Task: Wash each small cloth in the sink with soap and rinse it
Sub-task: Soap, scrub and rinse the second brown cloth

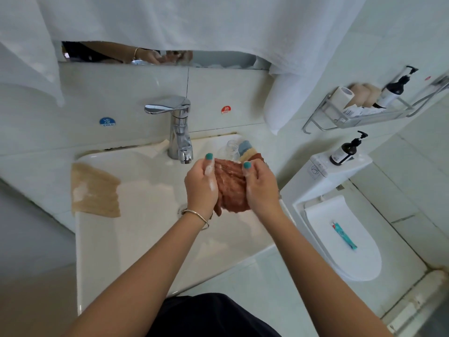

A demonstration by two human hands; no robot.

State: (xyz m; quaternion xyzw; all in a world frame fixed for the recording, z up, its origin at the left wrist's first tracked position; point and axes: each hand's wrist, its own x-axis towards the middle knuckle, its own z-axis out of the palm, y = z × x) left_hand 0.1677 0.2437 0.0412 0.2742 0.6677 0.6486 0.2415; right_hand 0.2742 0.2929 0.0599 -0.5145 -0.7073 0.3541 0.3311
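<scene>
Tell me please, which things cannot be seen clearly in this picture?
- Head view: the drain is mostly hidden behind the left hand.
- The stacked cloths behind the right hand are partly covered; their number is unclear.
- Labels on the shelf bottle are too small.
- The brown cloth: its full shape is hidden, bunched between both hands.

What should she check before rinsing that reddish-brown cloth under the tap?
1. Both hands grip the reddish-brown ribbed cloth, left hand and right hand: ok.
2. Cloth soaped, white suds on it and the fingers: ok.
3. Cloth held over the white ceramic sink: ok.
4. Water running from the chrome lever faucet: not ok, no stream visible.
5. Drain open: cannot tell, mostly hidden by the wrist.
</scene>
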